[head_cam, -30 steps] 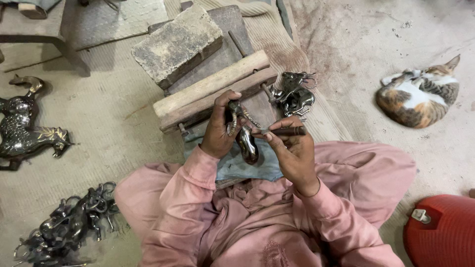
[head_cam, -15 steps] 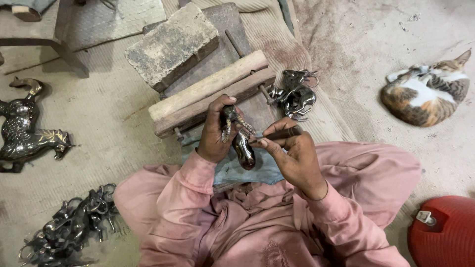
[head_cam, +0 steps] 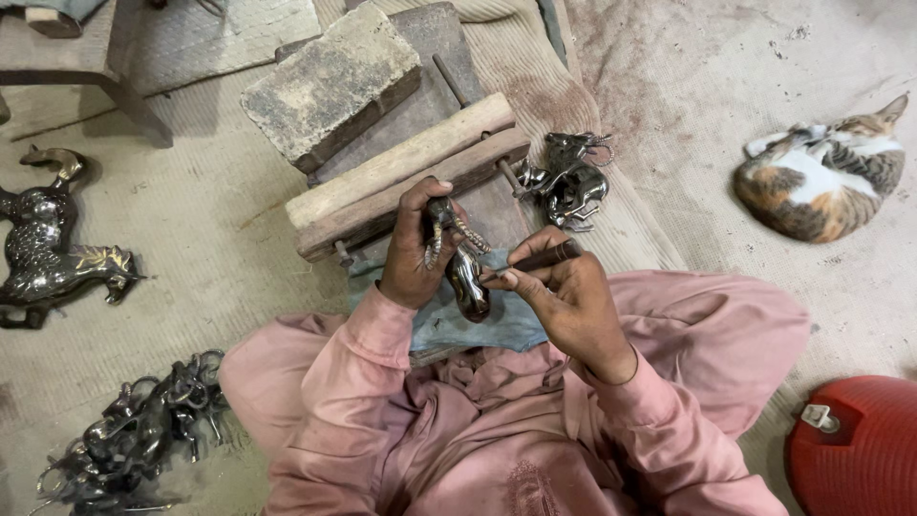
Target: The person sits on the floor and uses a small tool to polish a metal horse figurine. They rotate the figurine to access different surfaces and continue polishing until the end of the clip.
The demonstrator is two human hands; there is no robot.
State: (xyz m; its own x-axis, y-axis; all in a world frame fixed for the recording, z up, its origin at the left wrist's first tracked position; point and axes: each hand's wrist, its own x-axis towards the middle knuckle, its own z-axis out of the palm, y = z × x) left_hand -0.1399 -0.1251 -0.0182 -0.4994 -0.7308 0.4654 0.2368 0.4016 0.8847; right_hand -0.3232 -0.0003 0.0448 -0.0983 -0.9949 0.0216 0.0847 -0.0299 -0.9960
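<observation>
The left hand [head_cam: 413,253] is closed around a small dark, glossy metal animal figurine [head_cam: 460,260], legs pointing far, held just near of the wooden clamp block [head_cam: 401,182]. The right hand [head_cam: 565,298] pinches a slim dark engraving tool [head_cam: 537,260], its tip touching the figurine's rounded body above a blue cloth [head_cam: 478,330].

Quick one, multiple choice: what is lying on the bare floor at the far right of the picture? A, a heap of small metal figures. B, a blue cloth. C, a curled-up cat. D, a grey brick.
C: a curled-up orange, white and grey cat lies on the floor at the far right, apart from the person's right hand.
</observation>
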